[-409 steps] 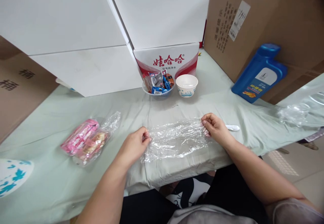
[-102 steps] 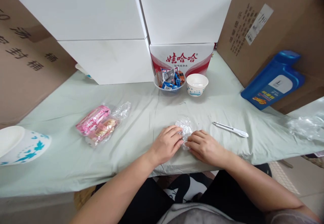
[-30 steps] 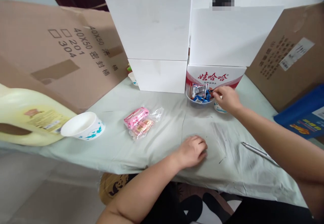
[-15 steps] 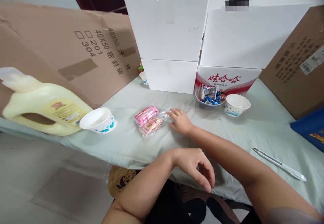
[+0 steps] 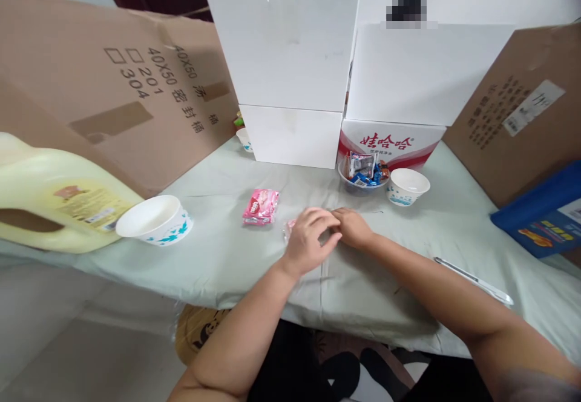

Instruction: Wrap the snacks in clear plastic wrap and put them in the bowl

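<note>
My left hand (image 5: 310,240) is over a small packet in clear plastic wrap (image 5: 288,229), with its fingers curved and thumb apart. Only the packet's pinkish left end shows; the rest is hidden. Fingertip to fingertip with it, my right hand (image 5: 353,227) is closed at the packet's right side, and its fingers are partly covered by my left hand. To the left, apart from both hands, lies a pink printed packet (image 5: 260,206) on the pale green cloth (image 5: 218,257).
A white paper bowl (image 5: 154,220) and a yellow jug (image 5: 68,196) stand left. Behind my right hand are a clear bowl of wrapped snacks (image 5: 363,175) and another paper bowl (image 5: 407,187). A pen (image 5: 474,281) lies right, near a blue package (image 5: 540,214). White boxes (image 5: 290,135) stand behind.
My left hand has moved up and forward from the table edge to meet my right hand. The clear-wrapped packet has shifted right, away from the pink one. The view has turned slightly right.
</note>
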{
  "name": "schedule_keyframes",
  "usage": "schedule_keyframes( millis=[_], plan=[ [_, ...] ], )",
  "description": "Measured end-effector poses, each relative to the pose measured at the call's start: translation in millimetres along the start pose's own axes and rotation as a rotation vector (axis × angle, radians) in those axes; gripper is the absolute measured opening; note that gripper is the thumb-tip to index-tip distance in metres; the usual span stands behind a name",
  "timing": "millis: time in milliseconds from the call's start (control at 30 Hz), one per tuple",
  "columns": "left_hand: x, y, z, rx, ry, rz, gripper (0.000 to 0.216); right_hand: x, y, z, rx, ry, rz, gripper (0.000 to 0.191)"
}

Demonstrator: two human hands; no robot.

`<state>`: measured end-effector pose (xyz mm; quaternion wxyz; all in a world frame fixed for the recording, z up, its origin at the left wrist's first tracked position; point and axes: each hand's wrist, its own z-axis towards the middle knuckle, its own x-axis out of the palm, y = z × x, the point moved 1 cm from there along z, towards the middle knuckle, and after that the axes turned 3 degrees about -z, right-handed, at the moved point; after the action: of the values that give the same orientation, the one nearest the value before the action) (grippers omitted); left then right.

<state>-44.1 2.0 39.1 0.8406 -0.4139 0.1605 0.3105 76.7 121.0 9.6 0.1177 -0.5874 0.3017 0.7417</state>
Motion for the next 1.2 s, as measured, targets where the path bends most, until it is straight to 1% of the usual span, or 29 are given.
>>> schedule_keyframes(
  millis=[33,100,133,200,233,267,333,400,467,500,533,567,600,667,700,733,767,800,867,933,1000,1067,1133,1200],
  plan=[
    [3,5,0,-0.018,0.003,0.157,0.028,-6,-12,-15,0.046,-0.025,0.016,0.02],
    [13,17,0,-0.083,0.133,0.345,0.052,-15,-32,-45,0.148,-0.08,0.056,0.023],
    [18,23,-1,-0.111,0.209,0.384,0.057,-18,-40,-58,0.195,-0.107,0.084,0.022],
    [28,29,-2,-0.12,0.32,0.38,0.055,-22,-51,-81,0.281,-0.157,0.155,0.019],
    [32,30,-2,-0.102,0.344,0.344,0.051,-23,-53,-90,0.316,-0.177,0.2,0.017],
    [35,29,-2,-0.077,0.348,0.289,0.046,-23,-54,-97,0.345,-0.196,0.247,0.016],
    [39,22,-2,-0.061,0.315,0.14,0.035,-25,-49,-109,0.387,-0.231,0.345,0.024],
    [40,15,-3,-0.147,0.259,-0.032,0.027,-27,-41,-118,0.418,-0.274,0.562,0.034],
    [44,9,-4,-0.283,0.222,-0.158,0.028,-27,-33,-126,0.441,-0.308,0.853,0.038],
    [47,8,-6,-0.339,0.222,-0.17,0.029,-26,-30,-130,0.456,-0.312,0.976,0.04],
    [51,7,-7,-0.379,0.231,-0.133,0.029,-23,-29,-133,0.478,-0.312,1.047,0.042],
    [55,7,-8,-0.401,0.239,-0.052,0.028,-20,-28,-136,0.501,-0.305,1.056,0.042],
    [59,7,-8,-0.407,0.235,0.06,0.027,-16,-28,-139,0.525,-0.304,1.026,0.042],
    [64,7,-9,-0.371,0.182,0.268,0.026,-7,-28,-144,0.542,-0.308,0.894,0.038],
    [65,5,-9,-0.324,0.149,0.321,0.026,-4,-27,-146,0.521,-0.309,0.81,0.036],
    [65,3,-9,-0.256,0.126,0.33,0.025,-1,-26,-147,0.48,-0.307,0.723,0.033],
    [65,-1,-9,-0.169,0.13,0.305,0.024,0,-23,-148,0.425,-0.3,0.631,0.033],
    [65,-5,-10,-0.069,0.161,0.26,0.026,1,-20,-149,0.364,-0.288,0.537,0.034],
    [65,-13,-11,0.124,0.264,0.186,0.034,-2,-12,-150,0.257,-0.243,0.355,0.037],
    [66,-18,-12,0.24,0.336,0.188,0.039,-9,-7,-152,0.202,-0.177,0.206,0.038],
    [68,-19,-12,0.254,0.353,0.23,0.033,-22,-8,-157,0.187,-0.112,0.137,0.035],
    [67,-17,-12,0.231,0.339,0.252,0.026,-39,-17,-167,0.21,-0.105,0.113,0.032],
    [65,-14,-11,0.226,0.318,0.261,0.023,-57,-34,-182,0.279,-0.146,0.03,0.031],
    [63,-14,-10,0.227,0.297,0.277,0.021,-71,-56,-198,0.394,-0.162,-0.178,0.03]
  ],
)
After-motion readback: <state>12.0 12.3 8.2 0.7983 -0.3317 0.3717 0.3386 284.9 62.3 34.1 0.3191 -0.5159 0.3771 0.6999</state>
